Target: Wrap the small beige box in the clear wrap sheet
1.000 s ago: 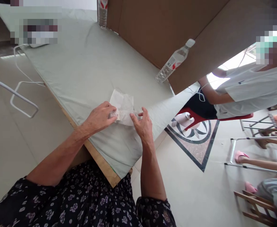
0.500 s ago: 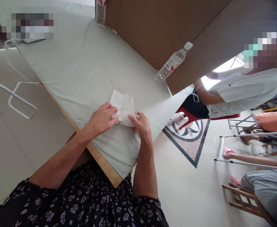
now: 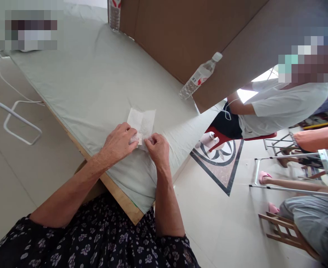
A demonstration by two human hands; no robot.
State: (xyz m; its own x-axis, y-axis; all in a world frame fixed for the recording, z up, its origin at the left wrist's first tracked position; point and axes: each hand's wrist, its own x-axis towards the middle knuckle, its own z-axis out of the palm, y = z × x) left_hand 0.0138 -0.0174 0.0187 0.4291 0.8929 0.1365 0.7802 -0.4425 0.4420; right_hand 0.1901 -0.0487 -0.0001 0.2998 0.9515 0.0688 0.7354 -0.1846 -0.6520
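Note:
A small creased sheet of thin white paper [image 3: 143, 121] lies on the cloth-covered table near its close corner. My left hand [image 3: 120, 140] is closed at the paper's left near edge, fingers curled over it, with a crinkled, partly see-through bit under the fingertips. My right hand [image 3: 157, 149] pinches the near right edge between thumb and bent fingers. Both hands rest low on the cloth, their fingertips a short gap apart. The near part of the sheet is hidden by the fingers.
A large brown cardboard panel [image 3: 164, 44] stands across the table's far right. Leaning by it is a clear plastic bottle [image 3: 199, 78]; another bottle [image 3: 114, 16] stands farther back. White tubing [image 3: 15, 115] shows at left. A person in a white shirt [image 3: 287, 108] sits at right.
My right hand has moved in to the left, closer to my left hand, along the paper's near edge. The view has shifted slightly; my left hand stays on the paper.

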